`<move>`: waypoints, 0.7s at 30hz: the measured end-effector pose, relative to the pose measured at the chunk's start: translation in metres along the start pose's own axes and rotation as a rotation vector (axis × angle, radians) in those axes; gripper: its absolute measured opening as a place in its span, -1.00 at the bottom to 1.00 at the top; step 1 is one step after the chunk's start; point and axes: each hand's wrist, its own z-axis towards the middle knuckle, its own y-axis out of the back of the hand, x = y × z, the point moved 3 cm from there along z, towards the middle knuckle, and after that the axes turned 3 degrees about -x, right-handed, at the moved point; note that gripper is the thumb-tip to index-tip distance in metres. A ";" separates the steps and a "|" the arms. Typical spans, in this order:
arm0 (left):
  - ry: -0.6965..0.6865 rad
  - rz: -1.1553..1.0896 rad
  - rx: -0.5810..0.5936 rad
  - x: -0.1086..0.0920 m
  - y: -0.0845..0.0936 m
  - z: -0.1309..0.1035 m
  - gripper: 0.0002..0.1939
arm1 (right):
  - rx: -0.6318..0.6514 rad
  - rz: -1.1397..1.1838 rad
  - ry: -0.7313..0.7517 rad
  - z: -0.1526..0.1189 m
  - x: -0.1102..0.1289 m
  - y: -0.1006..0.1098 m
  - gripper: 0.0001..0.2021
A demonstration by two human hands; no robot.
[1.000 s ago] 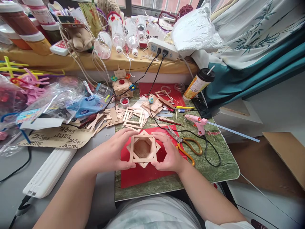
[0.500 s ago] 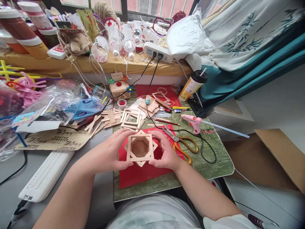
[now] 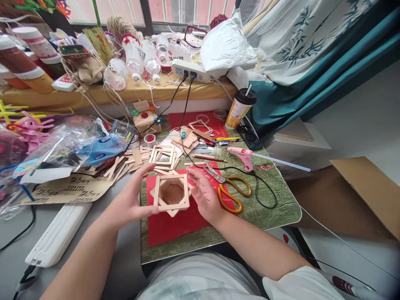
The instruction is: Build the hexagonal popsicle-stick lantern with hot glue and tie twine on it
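A hollow stack of craft-stick square frames (image 3: pixel 186 196), each turned against the one below, stands on a sheet of red paper (image 3: pixel 175 231). My left hand (image 3: pixel 131 204) is open at its left side, fingers spread, the thumb tip at the front left corner of the top frame; whether it touches is unclear. On the right side, my right hand (image 3: pixel 204 198) has its fingers stretched out beside the stack, holding nothing. Just behind the stack lie more square stick frames (image 3: pixel 162 156). Orange-handled scissors (image 3: pixel 229 185) rest to the right of my right hand.
A pink glue gun (image 3: pixel 242 156) with a clear glue stick lies at the right, its black cord looping on the green board (image 3: pixel 281 216). Behind are a lidded drink cup (image 3: pixel 240 109), a small stick box (image 3: pixel 146 123) and loose craft sticks (image 3: pixel 125 164). Sandpaper (image 3: pixel 68 185) lies left.
Both hands have loosened from around the stick stack and spread apart, the left fingers opening wider. The whole view has shifted, so objects sit slightly further left.
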 end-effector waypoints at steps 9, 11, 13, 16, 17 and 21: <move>0.150 -0.448 -0.400 0.002 -0.062 -0.020 -0.36 | 0.047 -0.021 -0.068 -0.001 -0.002 -0.004 -0.39; 0.205 -0.473 -0.426 0.002 -0.073 -0.018 -0.35 | 0.082 -0.035 -0.056 -0.003 -0.001 -0.005 -0.37; 0.228 -0.475 -0.483 0.002 -0.080 -0.016 -0.35 | 0.104 -0.043 -0.041 -0.004 -0.001 -0.007 -0.36; 0.238 -0.511 -0.559 0.004 -0.084 -0.014 -0.39 | 0.095 -0.027 -0.021 -0.006 0.000 -0.011 -0.36; 0.245 -0.524 -0.572 0.004 -0.085 -0.014 -0.40 | 0.076 -0.019 -0.016 -0.006 -0.001 -0.013 -0.35; 0.239 -0.543 -0.617 0.006 -0.085 -0.013 -0.44 | -0.015 -0.009 -0.034 -0.004 -0.004 -0.022 -0.35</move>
